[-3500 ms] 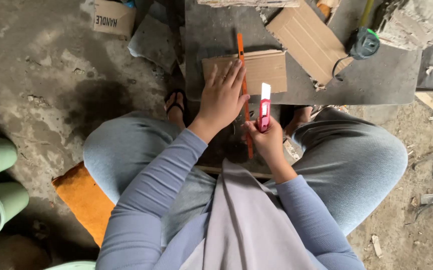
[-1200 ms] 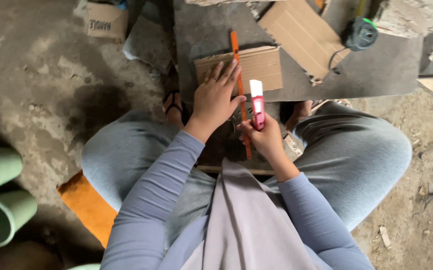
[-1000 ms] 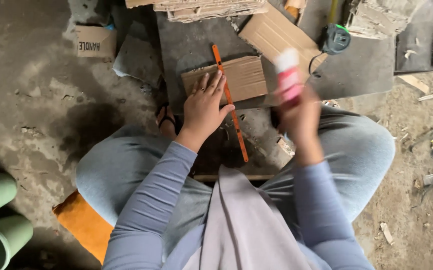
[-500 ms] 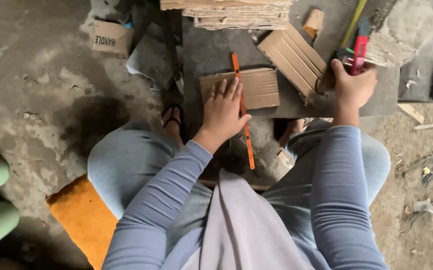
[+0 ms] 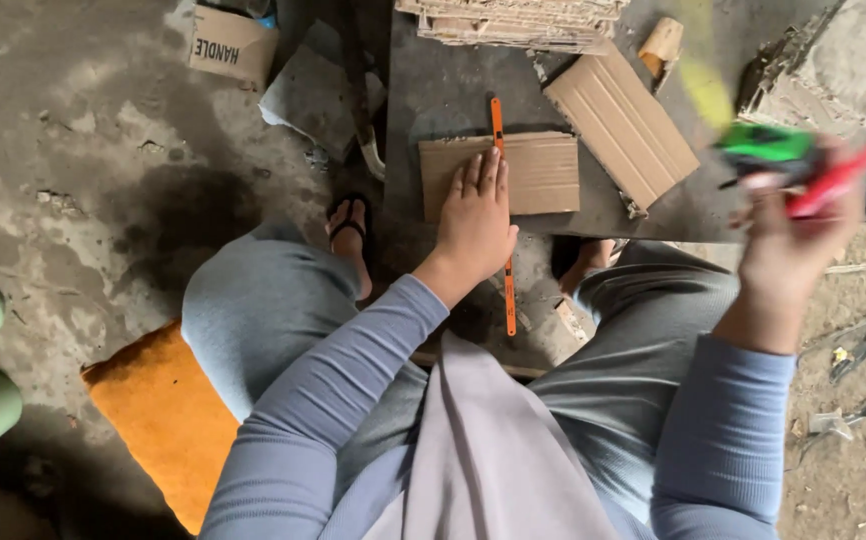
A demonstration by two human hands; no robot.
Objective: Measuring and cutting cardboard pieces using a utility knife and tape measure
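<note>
corrugated cardboard piece (image 5: 538,172) lies flat on the dark slab (image 5: 433,90) that serves as a low table, and the left hand (image 5: 478,218) is spread flat over its left half, fingers (image 5: 483,170) released and pressing down, pinning the orange ruler (image 5: 503,225) along the hand's right edge so the straightedge can't slide. the ruler runs from above the cardboard's top edge right down past the slab's front lip, between the person's knees, laid across the piece like a guide line. over on the right, blurred by motion, the right hand (image 5: 788,240) is lifted above the slab's corner, fingers clenched on a red utility knife (image 5: 838,178) and, it seems, a green and black tape measure (image 5: 768,148) with a smear of yellow tape (image 5: 705,75) trailing up from it; the blur makes the exact grip hard to tell. a second, longer cardboard strip (image 5: 621,125) sits angled just beside the first, a stack of cardboard sheets (image 5: 513,18) lies at the slab's far edge, and a small box (image 5: 231,42) rests on the concrete floor (image 5: 103,170). an orange cushion (image 5: 158,420) sits under the person's left thigh.
</note>
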